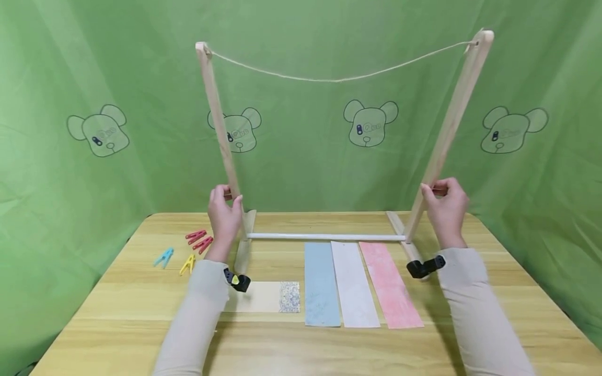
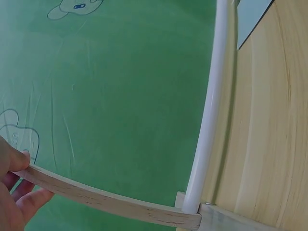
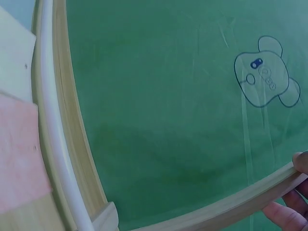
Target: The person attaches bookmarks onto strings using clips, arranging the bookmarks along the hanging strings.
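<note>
A wooden frame stands at the back of the table, with a left post (image 1: 216, 109), a right post (image 1: 453, 120) and a white crossbar (image 1: 324, 237) low between them. A thin string (image 1: 310, 80) sags between the post tops. My left hand (image 1: 224, 216) pinches the left post in its lower part; the left wrist view shows thumb and fingers (image 2: 36, 201) on either side of the wood. Likewise my right hand (image 1: 447, 209) grips the right post at about the same height, its fingertips (image 3: 284, 216) on the wood in the right wrist view.
Blue (image 1: 322, 284), white (image 1: 355, 284) and pink (image 1: 391, 284) paper strips lie before the crossbar. A cream strip with a patterned end (image 1: 289, 297) lies left of them. Red (image 1: 203, 245), yellow (image 1: 187, 264) and blue (image 1: 163, 257) clothespins lie at left. Green cloth (image 1: 301, 172) hangs behind.
</note>
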`<state>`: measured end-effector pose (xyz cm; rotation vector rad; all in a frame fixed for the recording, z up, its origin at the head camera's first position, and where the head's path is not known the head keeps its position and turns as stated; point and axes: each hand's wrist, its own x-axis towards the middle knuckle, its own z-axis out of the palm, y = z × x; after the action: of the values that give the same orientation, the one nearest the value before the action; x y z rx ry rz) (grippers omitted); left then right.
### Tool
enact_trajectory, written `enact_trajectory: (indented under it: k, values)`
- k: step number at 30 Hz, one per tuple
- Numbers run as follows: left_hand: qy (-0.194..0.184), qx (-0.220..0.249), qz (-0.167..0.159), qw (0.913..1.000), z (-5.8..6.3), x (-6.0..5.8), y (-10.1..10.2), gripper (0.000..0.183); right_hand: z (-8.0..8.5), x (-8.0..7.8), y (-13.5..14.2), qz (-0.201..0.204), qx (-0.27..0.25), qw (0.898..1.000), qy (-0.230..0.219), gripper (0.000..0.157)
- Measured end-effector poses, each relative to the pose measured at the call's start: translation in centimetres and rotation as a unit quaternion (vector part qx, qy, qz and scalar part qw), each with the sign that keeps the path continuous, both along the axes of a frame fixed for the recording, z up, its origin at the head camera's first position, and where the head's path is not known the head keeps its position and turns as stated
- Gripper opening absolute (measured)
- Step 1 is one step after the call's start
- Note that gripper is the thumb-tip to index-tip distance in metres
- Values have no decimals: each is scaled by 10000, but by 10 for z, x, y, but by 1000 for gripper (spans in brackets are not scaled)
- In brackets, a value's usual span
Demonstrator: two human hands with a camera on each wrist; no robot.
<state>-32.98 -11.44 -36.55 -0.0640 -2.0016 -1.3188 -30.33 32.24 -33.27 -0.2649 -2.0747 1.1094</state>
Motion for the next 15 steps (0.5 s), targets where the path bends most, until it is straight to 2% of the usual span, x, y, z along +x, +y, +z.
enact_trajectory:
  k: [5,15]
  values:
    - [-1,-15,83,10000,-1,1,-7,23,-2,-1,-10,-56,85,9999,52,27]
    - [169,-107,169,9997,-2,0,-17,24,0,-3,-21,-68,121,9997,205,24]
